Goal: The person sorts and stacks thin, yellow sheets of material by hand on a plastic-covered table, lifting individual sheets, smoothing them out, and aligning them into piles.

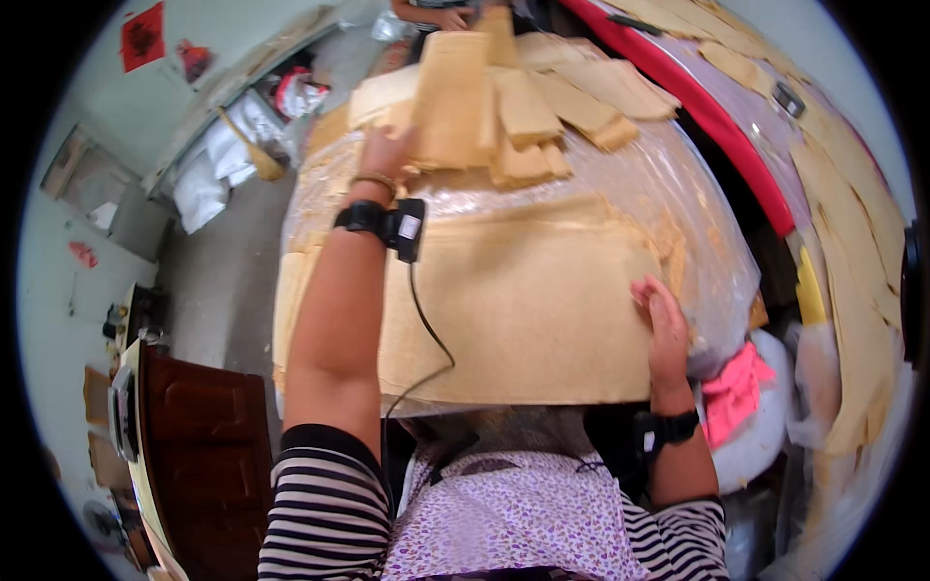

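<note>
A broad stack of thin tan sheets lies flat on the plastic-covered table before me. My left hand reaches past its far edge, at the left side of a folded pile of tan sheets; it is blurred, so whether its fingers grip anything is unclear. At the stack's right edge is my right hand, its fingers slightly bent and nothing seen held in it. Several smaller folded tan bundles lie to the right of the folded pile.
Another person's hand shows beyond the far end of the table. More tan sheets cover a surface at the right, past a red edge. A dark wooden cabinet stands at the left. A pink cloth lies at the lower right.
</note>
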Available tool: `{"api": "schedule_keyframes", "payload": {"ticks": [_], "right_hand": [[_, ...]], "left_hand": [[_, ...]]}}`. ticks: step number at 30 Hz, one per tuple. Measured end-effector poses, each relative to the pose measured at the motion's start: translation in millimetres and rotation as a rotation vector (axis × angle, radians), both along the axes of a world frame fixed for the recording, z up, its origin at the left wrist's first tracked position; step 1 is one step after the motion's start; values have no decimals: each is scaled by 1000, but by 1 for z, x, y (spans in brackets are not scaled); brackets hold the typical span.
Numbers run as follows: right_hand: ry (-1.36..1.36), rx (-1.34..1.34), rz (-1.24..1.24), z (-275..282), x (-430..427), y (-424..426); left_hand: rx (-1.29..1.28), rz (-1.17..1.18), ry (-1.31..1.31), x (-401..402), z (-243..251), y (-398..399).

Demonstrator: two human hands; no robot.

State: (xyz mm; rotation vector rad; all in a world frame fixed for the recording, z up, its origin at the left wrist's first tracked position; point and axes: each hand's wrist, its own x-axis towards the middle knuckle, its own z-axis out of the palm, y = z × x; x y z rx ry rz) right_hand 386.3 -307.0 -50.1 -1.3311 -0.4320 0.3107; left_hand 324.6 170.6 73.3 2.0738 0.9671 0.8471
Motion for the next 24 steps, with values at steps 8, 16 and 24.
{"api": "schedule_keyframes", "payload": {"ticks": [8, 16, 24], "right_hand": [[302, -112, -168, 12, -22, -81], [657, -203, 26, 2, -82, -133], [686, 168, 117, 10, -83, -122]], "left_hand": [[303, -714, 179, -83, -68, -223], [668, -978, 202, -94, -84, -356], [750, -962, 170, -88, -86, -355]]}}
